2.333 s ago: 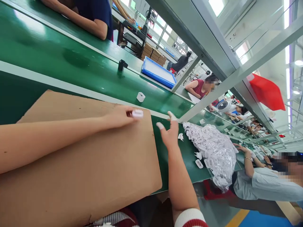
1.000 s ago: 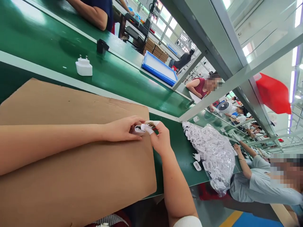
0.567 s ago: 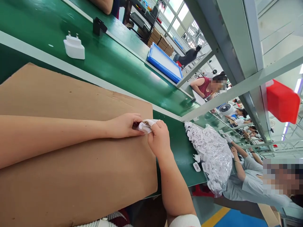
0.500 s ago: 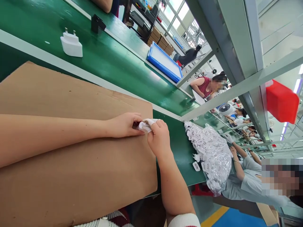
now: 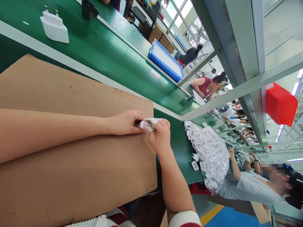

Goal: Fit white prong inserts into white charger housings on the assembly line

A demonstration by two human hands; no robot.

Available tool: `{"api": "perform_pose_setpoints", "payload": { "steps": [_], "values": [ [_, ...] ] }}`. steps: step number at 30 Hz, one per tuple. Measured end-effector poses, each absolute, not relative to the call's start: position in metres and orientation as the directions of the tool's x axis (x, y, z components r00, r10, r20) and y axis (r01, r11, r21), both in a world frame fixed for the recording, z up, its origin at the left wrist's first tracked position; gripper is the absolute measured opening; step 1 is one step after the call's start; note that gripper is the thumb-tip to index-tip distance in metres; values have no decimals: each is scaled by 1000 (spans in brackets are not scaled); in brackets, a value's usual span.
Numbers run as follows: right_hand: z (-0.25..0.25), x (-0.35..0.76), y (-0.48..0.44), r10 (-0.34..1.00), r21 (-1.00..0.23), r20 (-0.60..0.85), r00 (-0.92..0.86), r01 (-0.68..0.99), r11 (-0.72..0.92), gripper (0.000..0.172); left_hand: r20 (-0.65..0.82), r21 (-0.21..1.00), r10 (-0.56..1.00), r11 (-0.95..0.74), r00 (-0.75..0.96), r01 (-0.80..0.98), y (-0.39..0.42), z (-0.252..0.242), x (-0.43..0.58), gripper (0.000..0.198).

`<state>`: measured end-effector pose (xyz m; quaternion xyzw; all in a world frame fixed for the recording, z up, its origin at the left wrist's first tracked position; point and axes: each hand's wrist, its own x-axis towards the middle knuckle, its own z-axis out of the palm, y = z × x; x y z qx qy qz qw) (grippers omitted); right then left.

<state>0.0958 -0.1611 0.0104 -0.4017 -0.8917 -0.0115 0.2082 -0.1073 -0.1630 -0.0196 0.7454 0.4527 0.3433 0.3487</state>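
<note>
My left hand reaches in from the left, its thumb and fingers pinched on a small white plastic piece. My right hand meets it from the other side, with curled fingers closed on the same piece. A white covering with a brownish stain shows at the right hand's fingertip. Fingers hide much of the piece, so its exact shape cannot be made out. Both hands are above the right end of a brown cardboard sheet.
A white two-pin plug charger lies on the green surface beyond a pale rail. To the right are bagged white charger parts, with a few loose ones beside them. A co-worker sits behind the bag. A metal frame crosses above.
The view has shifted slightly. The plug charger has moved up and left in view, also a little relative to the black clip. The co-worker's head and arms have moved; my hands keep their hold.
</note>
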Motion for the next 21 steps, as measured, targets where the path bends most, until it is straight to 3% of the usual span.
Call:
{"api": "perform_pose_setpoints", "payload": {
  "steps": [9, 15, 21],
  "values": [
    [15, 85, -162, 796, -138, 343, -499, 812, 568, 39, 171, 847, 920, -320, 353, 425, -163, -20, -107, 34],
    [27, 91, -153, 780, -165, 229, -582, 767, 620, 43, 150, 854, 936, -285, 317, 436, -162, -20, -106, 35],
    [33, 89, -159, 787, -86, 214, -579, 792, 605, 39, 137, 872, 943, -259, 302, 414, -160, -24, -104, 35]
  ]
}}
